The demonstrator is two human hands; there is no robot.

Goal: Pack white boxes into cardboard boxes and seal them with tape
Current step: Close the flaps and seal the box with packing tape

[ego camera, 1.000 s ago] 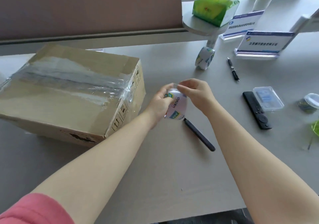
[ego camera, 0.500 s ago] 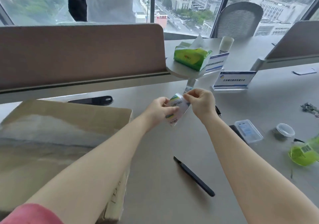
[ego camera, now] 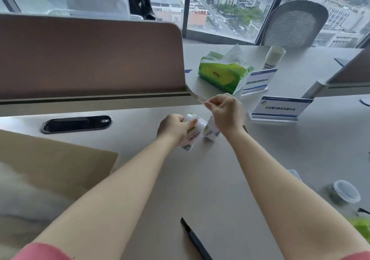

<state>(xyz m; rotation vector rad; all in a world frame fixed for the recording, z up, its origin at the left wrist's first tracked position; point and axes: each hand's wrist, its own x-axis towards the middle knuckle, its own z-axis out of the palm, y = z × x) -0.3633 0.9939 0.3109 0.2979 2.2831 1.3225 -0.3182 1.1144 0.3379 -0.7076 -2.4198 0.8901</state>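
My left hand point(ego camera: 174, 128) grips a roll of clear tape point(ego camera: 193, 134) with white, green and blue print, held above the grey desk point(ego camera: 200, 179). My right hand point(ego camera: 225, 111) is pinched shut on the free end of the tape point(ego camera: 199, 99), a clear strip stretched up and to the left of its fingers. A second printed tape roll point(ego camera: 211, 132) stands on the desk just under my right wrist. The taped cardboard box point(ego camera: 50, 171) lies at the lower left, with clear tape over its top. No white boxes show.
A black utility knife point(ego camera: 195, 240) lies near the desk's front edge. A green tissue pack point(ego camera: 222, 74), two blue-and-white sign holders point(ego camera: 278, 108), a small lidded round container point(ego camera: 345, 192), a brown divider panel point(ego camera: 90, 55) and a cable slot point(ego camera: 77, 123) surround the work area.
The view has tilted upward, so the box has slid to the lower left. My right hand has drawn the tape end up and away from the roll in my left hand.
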